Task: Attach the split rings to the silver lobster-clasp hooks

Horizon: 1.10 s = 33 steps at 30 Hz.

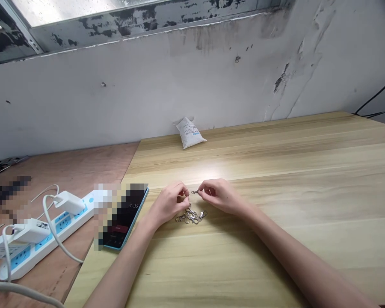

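Note:
Both my hands rest on a light wooden table [276,171], close together near its middle. My right hand [220,196] pinches a small silver metal clasp [195,192] between thumb and fingers. My left hand [170,203] is curled shut just left of that clasp, its fingertips at a bunch of silver clasps [191,215] that hangs down and lies on the table between the hands. Whether the pinched clasp is joined to the bunch I cannot tell.
A phone [125,217] with a blue case lies left of my left hand, screen lit. Further left a white power strip [35,239] with plugged chargers and cables sits on a reddish board. A small white packet [189,132] leans by the wall.

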Each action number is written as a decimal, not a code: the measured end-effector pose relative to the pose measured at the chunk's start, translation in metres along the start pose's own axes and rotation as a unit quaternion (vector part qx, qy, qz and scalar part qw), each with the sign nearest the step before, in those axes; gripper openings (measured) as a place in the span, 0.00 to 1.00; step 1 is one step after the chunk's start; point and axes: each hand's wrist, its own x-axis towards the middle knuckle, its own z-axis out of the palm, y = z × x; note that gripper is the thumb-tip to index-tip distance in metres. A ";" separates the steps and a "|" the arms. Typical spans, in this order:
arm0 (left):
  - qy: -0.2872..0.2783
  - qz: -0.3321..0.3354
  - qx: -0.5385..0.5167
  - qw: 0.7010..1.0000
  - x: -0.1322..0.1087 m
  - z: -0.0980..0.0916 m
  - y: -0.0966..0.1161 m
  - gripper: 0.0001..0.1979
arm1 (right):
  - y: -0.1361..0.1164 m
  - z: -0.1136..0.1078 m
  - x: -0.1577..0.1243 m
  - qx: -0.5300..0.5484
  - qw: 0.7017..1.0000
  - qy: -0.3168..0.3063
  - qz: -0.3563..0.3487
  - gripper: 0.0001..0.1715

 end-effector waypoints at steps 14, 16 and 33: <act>-0.030 -0.019 -0.122 0.992 -0.001 0.000 0.004 0.06 | -0.002 0.009 0.002 0.038 0.997 0.016 -0.069 0.12; -0.037 -0.030 -0.141 0.989 -0.001 -0.001 0.006 0.05 | -0.002 0.011 0.001 0.039 0.997 0.011 -0.072 0.12; 0.037 -0.056 -0.196 0.978 0.001 -0.002 0.005 0.03 | -0.004 0.014 -0.001 0.001 0.991 0.083 -0.101 0.07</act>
